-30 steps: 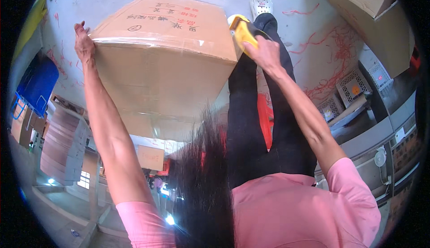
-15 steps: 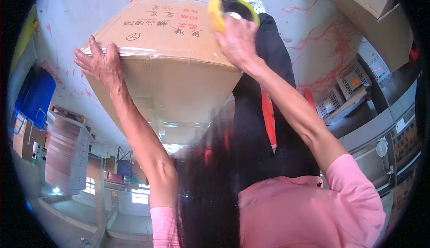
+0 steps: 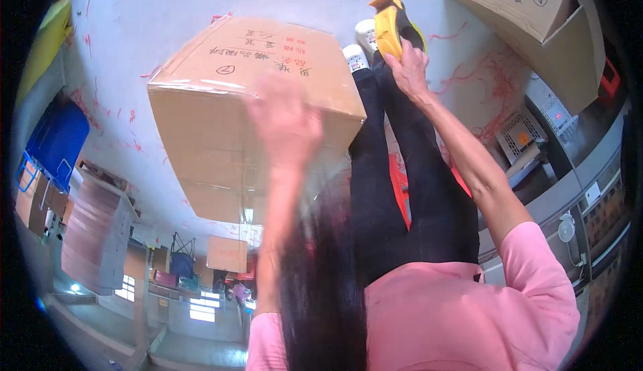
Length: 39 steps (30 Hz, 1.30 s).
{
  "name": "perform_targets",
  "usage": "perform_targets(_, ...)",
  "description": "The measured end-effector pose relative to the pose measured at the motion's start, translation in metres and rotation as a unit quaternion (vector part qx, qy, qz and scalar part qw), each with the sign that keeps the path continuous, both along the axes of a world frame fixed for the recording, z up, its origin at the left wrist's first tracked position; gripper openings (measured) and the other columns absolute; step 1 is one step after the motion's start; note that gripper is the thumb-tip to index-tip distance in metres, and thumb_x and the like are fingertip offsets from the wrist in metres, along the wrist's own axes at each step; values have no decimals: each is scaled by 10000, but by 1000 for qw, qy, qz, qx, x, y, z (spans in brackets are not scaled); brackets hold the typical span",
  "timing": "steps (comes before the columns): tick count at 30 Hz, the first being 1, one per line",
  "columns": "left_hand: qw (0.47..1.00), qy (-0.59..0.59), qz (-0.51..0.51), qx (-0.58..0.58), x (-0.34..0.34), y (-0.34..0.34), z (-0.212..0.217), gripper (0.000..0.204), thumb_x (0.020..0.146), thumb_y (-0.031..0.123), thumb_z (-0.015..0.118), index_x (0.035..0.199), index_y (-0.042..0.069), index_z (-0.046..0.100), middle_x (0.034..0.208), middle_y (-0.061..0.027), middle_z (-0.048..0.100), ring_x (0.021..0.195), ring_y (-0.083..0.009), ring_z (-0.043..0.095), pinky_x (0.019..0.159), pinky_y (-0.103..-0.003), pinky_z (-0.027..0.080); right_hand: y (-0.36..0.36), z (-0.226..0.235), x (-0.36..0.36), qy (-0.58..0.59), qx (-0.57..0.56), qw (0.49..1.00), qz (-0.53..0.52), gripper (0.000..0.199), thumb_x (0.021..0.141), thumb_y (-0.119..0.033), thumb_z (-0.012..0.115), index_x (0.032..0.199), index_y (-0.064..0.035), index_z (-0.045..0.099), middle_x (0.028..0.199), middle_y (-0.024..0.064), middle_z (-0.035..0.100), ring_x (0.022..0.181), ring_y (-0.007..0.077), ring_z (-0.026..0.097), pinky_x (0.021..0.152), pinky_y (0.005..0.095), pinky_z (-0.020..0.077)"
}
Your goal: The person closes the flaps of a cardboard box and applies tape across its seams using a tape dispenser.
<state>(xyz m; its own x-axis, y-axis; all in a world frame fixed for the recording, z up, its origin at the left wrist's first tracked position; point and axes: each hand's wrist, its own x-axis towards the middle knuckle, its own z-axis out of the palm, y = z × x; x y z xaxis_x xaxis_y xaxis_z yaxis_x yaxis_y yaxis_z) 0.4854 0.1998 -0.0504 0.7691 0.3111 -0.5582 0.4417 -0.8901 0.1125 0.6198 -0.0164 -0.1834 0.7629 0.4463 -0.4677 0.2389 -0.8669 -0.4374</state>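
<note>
A large brown carton [image 3: 194, 130] with handwriting and clear tape on its top stands on the floor in front of me, left of my legs. Smeared by motion, my left hand [image 3: 284, 116] is over the carton's near top edge; its fingers cannot be made out, nor whether it touches. My right hand [image 3: 410, 73] is closed round a yellow and black tape dispenser [image 3: 387, 33], held off to the right of the carton, above my legs and white shoes [image 3: 356, 56].
Another carton [image 3: 516, 9] with a raised flap stands at the far right. Red string [image 3: 499, 83] litters the pale floor. White plastic crates [image 3: 521, 136] are at the right, a small fan [image 3: 566, 227] nearer. At left are a blue object [image 3: 57, 140] and a tall stack of sheets [image 3: 94, 234].
My left hand has left the carton's left corner and swung right along its near edge. The right hand has carried the tape dispenser rightward, away from the carton's right side.
</note>
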Motion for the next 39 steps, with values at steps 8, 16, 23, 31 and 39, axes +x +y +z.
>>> perform_targets(8,998,57,6,-20,17,-28,1,720,825,449,482,1279,-99,370,1354,-280,321,1311,-415,204,1084,-507,85,65,-24,-42,-19,74,989,125,399,727,-230,641,1031,-14,499,903,160,576,876,302,493,847,408,324)
perform_targets(16,974,117,15,-193,32,-3,-28,624,853,448,403,1267,-17,434,1335,-264,364,1281,-407,275,1085,-481,109,96,2,-20,146,-45,979,134,352,757,-265,627,979,-14,519,910,183,597,949,344,516,849,422,330)
perform_targets(23,986,164,35,-22,40,17,-24,506,850,354,454,1277,81,461,1381,-210,330,1300,-399,253,1052,-576,98,100,42,-13,52,34,996,61,501,787,-272,617,1171,1,447,966,193,558,922,329,491,862,440,310)
perform_targets(31,961,-146,195,131,54,109,-11,565,823,369,489,1267,21,453,1362,-244,339,1296,-400,252,1070,-547,57,131,45,-39,74,21,994,71,541,761,-210,632,1201,24,423,953,166,534,886,318,472,843,426,321)
perform_targets(39,988,129,81,29,18,164,-49,535,811,381,524,1262,93,491,1340,-245,367,1286,-390,273,1068,-530,105,163,47,-41,127,-9,989,72,511,754,-205,645,1173,9,444,972,172,541,902,332,476,855,425,317)
